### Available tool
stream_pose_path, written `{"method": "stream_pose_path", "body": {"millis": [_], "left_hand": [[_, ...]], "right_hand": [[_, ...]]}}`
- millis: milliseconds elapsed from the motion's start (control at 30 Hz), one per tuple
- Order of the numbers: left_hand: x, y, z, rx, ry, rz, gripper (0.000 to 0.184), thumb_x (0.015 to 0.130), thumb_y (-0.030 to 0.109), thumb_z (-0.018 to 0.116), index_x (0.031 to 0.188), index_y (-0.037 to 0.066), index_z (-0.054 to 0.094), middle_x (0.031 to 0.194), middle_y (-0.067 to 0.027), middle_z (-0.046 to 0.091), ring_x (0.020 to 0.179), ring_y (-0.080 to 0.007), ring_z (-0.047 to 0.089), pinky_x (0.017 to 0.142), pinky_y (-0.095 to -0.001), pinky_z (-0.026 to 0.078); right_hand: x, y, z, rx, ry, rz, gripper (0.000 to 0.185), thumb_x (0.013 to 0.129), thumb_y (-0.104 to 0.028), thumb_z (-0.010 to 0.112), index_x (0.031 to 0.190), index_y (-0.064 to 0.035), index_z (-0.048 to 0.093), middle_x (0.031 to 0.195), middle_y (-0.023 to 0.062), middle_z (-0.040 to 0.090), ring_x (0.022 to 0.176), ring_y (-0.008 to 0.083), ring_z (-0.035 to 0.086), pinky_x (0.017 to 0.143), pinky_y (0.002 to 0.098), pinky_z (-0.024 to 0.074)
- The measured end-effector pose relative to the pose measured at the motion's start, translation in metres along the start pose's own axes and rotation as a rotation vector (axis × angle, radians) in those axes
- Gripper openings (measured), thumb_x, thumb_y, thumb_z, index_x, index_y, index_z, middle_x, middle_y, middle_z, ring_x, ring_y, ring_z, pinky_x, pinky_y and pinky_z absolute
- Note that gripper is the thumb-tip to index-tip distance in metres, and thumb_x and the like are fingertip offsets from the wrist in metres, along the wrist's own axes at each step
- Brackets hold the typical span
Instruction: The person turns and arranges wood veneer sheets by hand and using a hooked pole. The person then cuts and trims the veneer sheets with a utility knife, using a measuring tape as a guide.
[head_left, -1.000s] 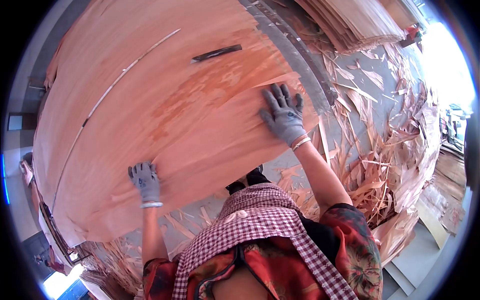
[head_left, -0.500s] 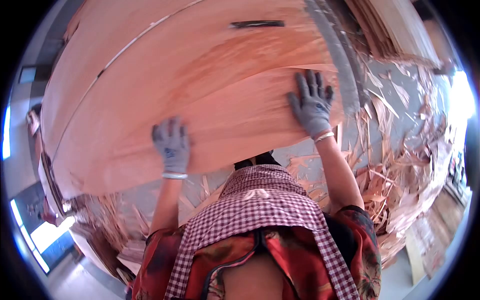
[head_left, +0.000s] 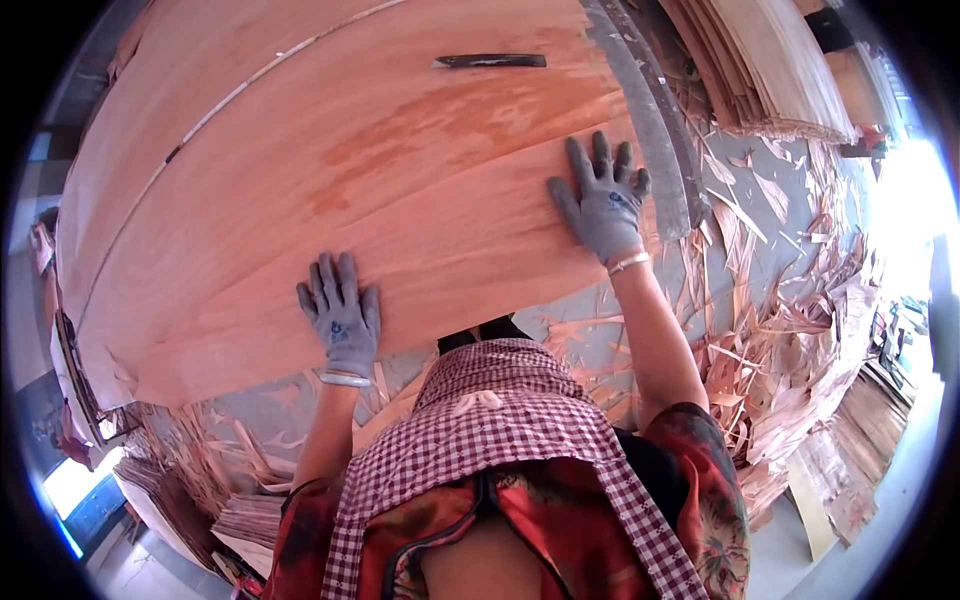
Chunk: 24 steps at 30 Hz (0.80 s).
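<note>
A wide, thin wood veneer sheet [head_left: 250, 200] covers the work surface, with a darker orange patch near its middle. My left hand [head_left: 343, 312], in a grey glove, lies flat near the sheet's front edge with fingers spread. Farther right, my right hand [head_left: 602, 200], gloved too, rests spread on the veneer close to its right end. A strip of veneer with a visible edge runs under both hands. Beyond them lies a dark knife-like tool [head_left: 490, 61]. A long thin pale rod [head_left: 225, 100] curves across the sheet at the left.
Along the right end of the sheet runs a grey metal edge [head_left: 655, 130]. A stack of veneer sheets [head_left: 765, 70] is at the upper right. Torn veneer scraps [head_left: 790, 350] litter the grey floor on the right and below the sheet. More stacked sheets [head_left: 165, 505] lie at the lower left.
My left hand has moved right along the sheet, and its bent fingers are now spread flat. The right hand stays spread near the right end. The camera view has shifted.
</note>
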<state>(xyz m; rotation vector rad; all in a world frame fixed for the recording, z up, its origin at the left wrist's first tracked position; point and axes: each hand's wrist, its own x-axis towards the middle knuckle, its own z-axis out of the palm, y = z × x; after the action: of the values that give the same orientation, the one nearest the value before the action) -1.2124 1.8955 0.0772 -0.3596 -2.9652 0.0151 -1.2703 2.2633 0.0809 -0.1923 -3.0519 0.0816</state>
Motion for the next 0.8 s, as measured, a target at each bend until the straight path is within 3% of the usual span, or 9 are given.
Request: {"method": "stream_pose_path", "body": {"millis": [267, 367, 467, 600, 667, 800], "left_hand": [[0.000, -0.003, 0.010, 0.021, -0.010, -0.004, 0.058, 0.086, 0.035, 0.052, 0.135, 0.008, 0.037, 0.138, -0.0189, 0.035, 0.128, -0.0367, 0.033, 0.104, -0.0555, 0.019], [0.005, 0.000, 0.003, -0.131, 0.000, -0.087, 0.057, 0.086, 0.038, 0.051, 0.136, 0.013, 0.038, 0.139, -0.0170, 0.035, 0.127, -0.0397, 0.032, 0.104, -0.0578, 0.018], [0.026, 0.020, -0.013, -0.037, -0.143, -0.202, 0.055, 0.086, 0.039, 0.050, 0.136, 0.019, 0.039, 0.141, -0.0158, 0.032, 0.128, -0.0439, 0.027, 0.103, -0.0612, 0.015], [0.034, 0.027, 0.004, -0.041, -0.038, -0.077, 0.054, 0.086, 0.040, 0.050, 0.136, 0.024, 0.039, 0.144, -0.0156, 0.027, 0.129, -0.0471, 0.022, 0.102, -0.0634, 0.012], [0.032, 0.025, -0.004, -0.069, -0.078, -0.104, 0.054, 0.086, 0.039, 0.050, 0.136, 0.024, 0.038, 0.144, -0.0155, 0.026, 0.130, -0.0470, 0.020, 0.103, -0.0632, 0.012], [0.033, 0.024, -0.007, -0.082, -0.061, -0.101, 0.055, 0.085, 0.038, 0.051, 0.137, 0.025, 0.037, 0.144, -0.0151, 0.028, 0.128, -0.0479, 0.024, 0.102, -0.0629, 0.013]], "right_hand": [[0.013, 0.009, 0.021, -0.005, 0.074, 0.023, 0.065, 0.085, -0.059, 0.042, 0.140, -0.0278, 0.030, 0.149, 0.0113, 0.020, 0.137, 0.0387, 0.011, 0.102, 0.0634, 0.0076], [0.018, 0.001, 0.019, -0.001, -0.002, 0.022, 0.066, 0.085, -0.061, 0.040, 0.141, -0.0281, 0.029, 0.149, 0.0111, 0.019, 0.137, 0.0385, 0.011, 0.103, 0.0625, 0.0082], [0.016, 0.003, 0.008, -0.057, -0.058, 0.027, 0.067, 0.085, -0.061, 0.039, 0.141, -0.0278, 0.028, 0.149, 0.0112, 0.019, 0.137, 0.0389, 0.012, 0.103, 0.0626, 0.0085], [0.020, 0.006, 0.008, -0.104, -0.068, 0.022, 0.065, 0.086, -0.060, 0.037, 0.141, -0.0269, 0.030, 0.148, 0.0128, 0.022, 0.137, 0.0385, 0.013, 0.101, 0.0625, 0.0120], [0.025, 0.009, -0.004, -0.136, -0.021, -0.044, 0.056, 0.088, -0.051, 0.043, 0.137, -0.0227, 0.038, 0.144, 0.0121, 0.030, 0.134, 0.0361, 0.023, 0.100, 0.0577, 0.0194], [0.087, -0.015, -0.034, 0.173, 0.173, -0.361, 0.041, 0.088, -0.027, 0.050, 0.127, -0.0162, 0.047, 0.134, 0.0086, 0.043, 0.124, 0.0279, 0.039, 0.094, 0.0498, 0.0303]]}}
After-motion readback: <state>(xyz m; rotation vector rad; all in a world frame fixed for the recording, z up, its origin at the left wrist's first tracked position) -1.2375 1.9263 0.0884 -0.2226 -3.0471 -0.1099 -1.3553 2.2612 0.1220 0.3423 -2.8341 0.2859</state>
